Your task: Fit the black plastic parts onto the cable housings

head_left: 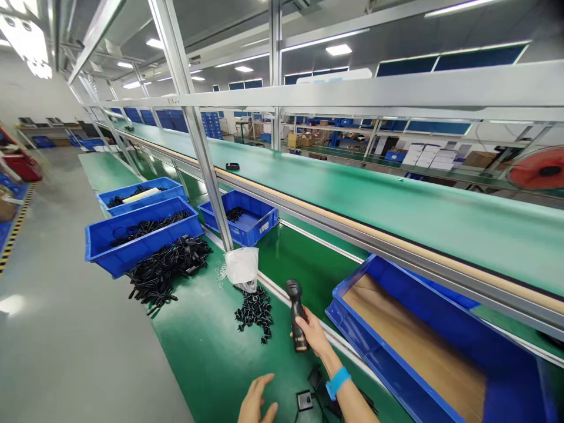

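Note:
My right hand (314, 332), with a blue band at its wrist, is closed around a black handheld device (295, 311) with a rounded head, held upright over the green bench (211, 352). Near the bottom edge my left hand (258, 400) is partly in view, empty, its fingers apart. Small black parts (255, 311) lie in a loose pile left of the device. A white plastic bag (242, 267) sits just behind them, with thin clear rings (220, 273) beside it. Below my right forearm lies a black square piece (304, 400) among dark cabled items, partly hidden by the arm.
Black cables (171, 267) are heaped by a blue bin (141, 232). Another blue bin (247, 220) stands behind a metal post (200, 141). A large cardboard-lined blue bin (374, 346) is at right. A raised green conveyor (330, 176) runs behind, carrying a black ring-shaped item (232, 167).

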Tool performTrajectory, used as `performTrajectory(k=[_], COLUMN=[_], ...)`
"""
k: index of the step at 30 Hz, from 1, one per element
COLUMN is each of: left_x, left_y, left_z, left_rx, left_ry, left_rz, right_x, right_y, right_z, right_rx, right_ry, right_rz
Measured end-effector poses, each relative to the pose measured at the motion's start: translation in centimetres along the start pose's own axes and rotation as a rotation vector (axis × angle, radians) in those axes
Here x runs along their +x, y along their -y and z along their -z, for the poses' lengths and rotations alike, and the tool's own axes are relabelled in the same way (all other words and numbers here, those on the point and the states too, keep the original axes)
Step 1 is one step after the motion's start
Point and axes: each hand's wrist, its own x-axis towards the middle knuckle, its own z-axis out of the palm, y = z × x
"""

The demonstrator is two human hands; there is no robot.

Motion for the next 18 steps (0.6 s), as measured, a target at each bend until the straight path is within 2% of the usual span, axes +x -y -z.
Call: performTrajectory(k=[2, 5, 8, 11, 13, 15, 18], left_x=[0.2, -0.4, -2.1, -4.5, -6.2, -7.8, -9.9], left_y=[-1.2, -5.1, -10.6, -15.8, -18.3, -20.0, -21.2], left_z=[2.2, 4.6, 5.5, 5.0, 4.1, 3.3, 2.7], left_rx=[-0.073, -0.166, -0.275, -0.482, -0.661, -0.816, -0.952], left_ry=[-0.072, -0.094, 0.103, 0.384, 0.512, 0.584, 0.607], left_rz=[-0.021, -0.105, -0.173, -0.283, -0.356, -0.378, -0.332], right_x=[-4.3, -10.8, -16.0, -19.7, -21.7, -23.5, -25.5], right_y=[2.3, 5.3, 7.0, 8.0, 9.0, 10.0, 10.9], right_z=[0.6, 0.3, -0.7, -1.5, -1.8, -2.1, -2.7], right_rx=[0.134, 0.456, 0.652, 0.554, 0.450, 0.364, 0.270], right_ry=[0.075, 0.179, 0.119, 0.037, 0.009, -0.006, 0.010], right_rz=[0.073, 0.144, 0.190, 0.255, 0.279, 0.276, 0.244])
